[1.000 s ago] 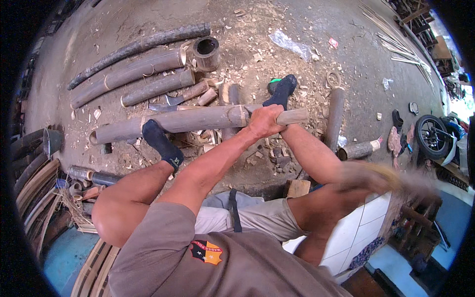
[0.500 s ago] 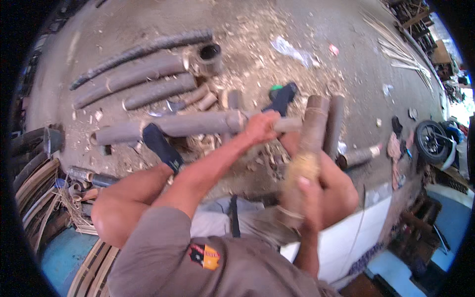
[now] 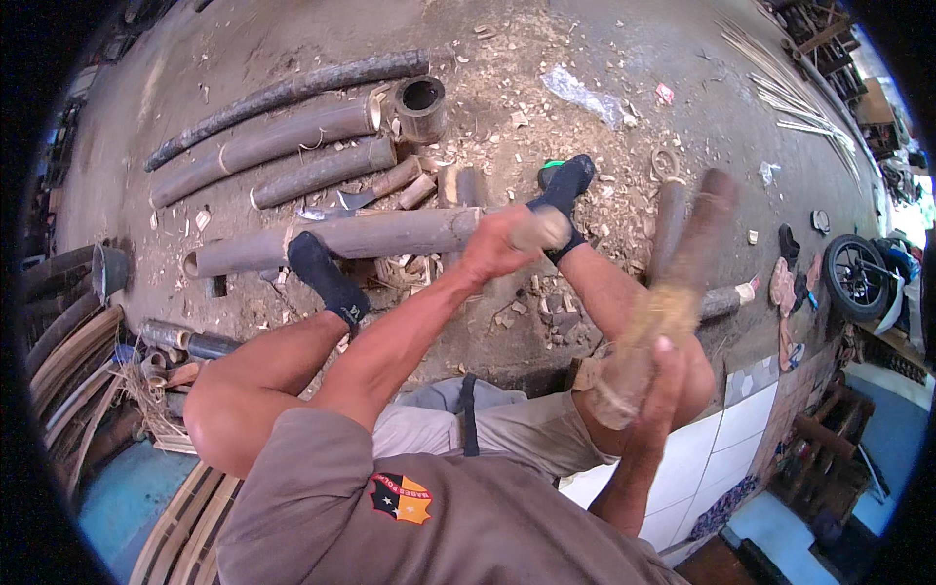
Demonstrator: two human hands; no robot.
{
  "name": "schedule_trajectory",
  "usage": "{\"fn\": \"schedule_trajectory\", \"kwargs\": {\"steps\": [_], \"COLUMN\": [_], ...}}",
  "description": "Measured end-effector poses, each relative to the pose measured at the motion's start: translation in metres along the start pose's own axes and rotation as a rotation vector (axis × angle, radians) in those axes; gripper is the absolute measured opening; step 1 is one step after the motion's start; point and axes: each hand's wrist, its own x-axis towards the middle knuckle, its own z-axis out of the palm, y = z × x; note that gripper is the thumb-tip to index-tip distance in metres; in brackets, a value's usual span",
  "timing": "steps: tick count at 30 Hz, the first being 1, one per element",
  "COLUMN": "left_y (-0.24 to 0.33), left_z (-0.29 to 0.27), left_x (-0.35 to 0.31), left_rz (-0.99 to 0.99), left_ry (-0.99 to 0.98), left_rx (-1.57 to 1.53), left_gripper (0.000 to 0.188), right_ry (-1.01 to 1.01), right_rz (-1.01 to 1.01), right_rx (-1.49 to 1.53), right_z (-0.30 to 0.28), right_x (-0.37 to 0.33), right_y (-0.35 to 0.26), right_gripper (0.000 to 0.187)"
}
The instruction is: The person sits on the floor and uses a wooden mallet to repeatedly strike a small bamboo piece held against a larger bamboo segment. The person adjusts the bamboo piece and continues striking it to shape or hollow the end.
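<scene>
A: Main thing, quick?
B: Wooden club (image 3: 671,302), yellow wrapping round its middle, slightly blurred. It's held aslant over the right knee (image 3: 694,385), top end away from the body.
A: Right hand?
B: Right hand (image 3: 655,390) clamped on the club's lower part, thumb lying on it.
A: Left one?
B: Left hand (image 3: 492,249) clamped on a wooden handle (image 3: 542,232), pale round end sticking out past the fist. Handle and club are apart. What the handle belongs to, can't tell.
A: Under that?
B: Long bamboo pole (image 3: 390,234) on the floor (image 3: 322,29), right end by the left hand, dark-socked left foot (image 3: 325,278) on it.
A: Further out?
B: Knife (image 3: 392,182) with wooden handle just beyond the pole, then three more poles (image 3: 268,151) side by side, hollow tube (image 3: 422,109) upright near their right ends. Wood chips (image 3: 497,161) all over, clear plastic (image 3: 583,96) far side, wheel (image 3: 856,276) far right.
</scene>
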Motion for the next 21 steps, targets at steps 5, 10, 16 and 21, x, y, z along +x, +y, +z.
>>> {"fn": "schedule_trajectory", "kwargs": {"steps": [5,10,16,21], "left_y": [0.011,0.029,0.047,0.030], "left_z": [-0.082,-0.067,0.033,0.046], "left_x": [0.030,0.027,0.008,0.021], "left_rz": [-0.170,-0.147,0.020,0.048], "left_ry": [0.561,0.342,0.008,0.003], "left_rx": [-0.124,0.212,0.106,0.125], "left_gripper": [0.040,0.042,0.047,0.043], "right_ry": [0.127,0.181,0.017,0.054], "right_rz": [-0.256,-0.223,-0.276,-0.268], "right_rx": [-0.093,-0.086,0.049,0.007], "right_z": [-0.047,-0.007,0.007,0.002], "right_x": [0.014,-0.014,-0.019,-0.027], "right_y": [0.021,0.063,0.066,0.060], "right_gripper": [0.071,0.080,0.077,0.076]}}
